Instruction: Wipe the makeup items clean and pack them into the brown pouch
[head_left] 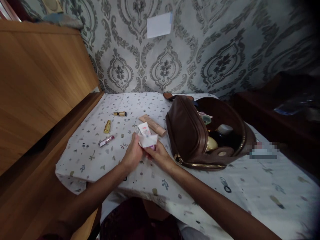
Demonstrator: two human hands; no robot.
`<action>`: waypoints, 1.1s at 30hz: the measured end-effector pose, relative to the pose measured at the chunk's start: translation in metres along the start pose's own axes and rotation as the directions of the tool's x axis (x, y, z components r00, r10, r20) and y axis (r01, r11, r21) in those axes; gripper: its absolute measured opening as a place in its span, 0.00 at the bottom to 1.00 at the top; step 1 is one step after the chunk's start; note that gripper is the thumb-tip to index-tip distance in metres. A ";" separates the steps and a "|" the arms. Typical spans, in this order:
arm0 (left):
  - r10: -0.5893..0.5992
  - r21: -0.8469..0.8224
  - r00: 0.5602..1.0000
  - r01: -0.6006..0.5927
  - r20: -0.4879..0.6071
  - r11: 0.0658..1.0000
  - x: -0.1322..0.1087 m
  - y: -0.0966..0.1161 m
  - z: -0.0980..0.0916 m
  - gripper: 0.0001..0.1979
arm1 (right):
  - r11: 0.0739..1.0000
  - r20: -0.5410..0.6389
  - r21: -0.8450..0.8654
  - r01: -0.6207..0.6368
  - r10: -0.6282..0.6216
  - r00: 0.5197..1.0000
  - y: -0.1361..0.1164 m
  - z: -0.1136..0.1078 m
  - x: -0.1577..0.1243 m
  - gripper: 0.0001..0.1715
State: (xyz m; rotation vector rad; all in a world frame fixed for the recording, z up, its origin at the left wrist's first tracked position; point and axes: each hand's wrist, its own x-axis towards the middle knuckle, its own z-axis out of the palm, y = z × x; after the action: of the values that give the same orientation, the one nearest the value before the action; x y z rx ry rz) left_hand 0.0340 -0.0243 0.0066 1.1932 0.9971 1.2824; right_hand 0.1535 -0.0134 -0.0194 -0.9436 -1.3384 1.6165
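Both of my hands meet over the patterned tablecloth (250, 186). My left hand (132, 154) is closed around a small white tube with red print (144, 130), standing upright. My right hand (160, 155) pinches a white tissue or cloth (149, 141) against the tube's lower part; something pink shows under it. An open brown leather pouch (187, 130) lies just to the right of my hands, with a jar, a compact and other items inside.
On the cloth to the left lie a gold lipstick (107, 126), a small gold-capped bottle (120, 113), a pink-tipped tube (106, 141) and a beige tube (153, 125). A wooden cabinet (37, 83) rises at the left; a dark surface sits at the right.
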 end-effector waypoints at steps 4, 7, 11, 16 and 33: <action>0.042 -0.056 0.994 -0.037 0.097 0.998 -0.009 -0.004 -0.007 0.29 | 0.996 -0.061 -0.039 0.086 -0.089 0.994 0.001 -0.001 0.001 0.21; 0.108 0.049 0.991 -0.112 0.080 0.992 -0.011 -0.002 -0.016 0.27 | 0.978 -0.052 -0.084 0.191 -0.195 0.979 -0.001 -0.002 0.000 0.24; 0.127 0.153 0.992 -0.130 0.024 0.980 -0.013 -0.001 -0.021 0.23 | 0.981 0.045 -0.099 0.168 -0.164 0.985 -0.006 -0.003 -0.004 0.22; 0.101 0.187 0.995 -0.097 -0.014 0.978 -0.014 -0.005 -0.024 0.19 | 0.962 0.126 -0.186 0.202 -0.181 0.975 -0.007 -0.007 -0.006 0.27; 0.183 0.157 0.933 -0.140 -0.310 0.978 0.011 0.012 -0.053 0.17 | 0.994 0.370 -0.003 0.113 -0.103 0.923 -0.020 0.000 -0.016 0.34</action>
State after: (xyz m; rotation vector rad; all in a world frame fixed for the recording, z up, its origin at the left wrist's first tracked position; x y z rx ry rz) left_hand -0.0191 -0.0097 0.0120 1.2088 1.2579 1.5997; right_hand 0.1621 -0.0260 0.0013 -0.5809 -1.6361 1.7526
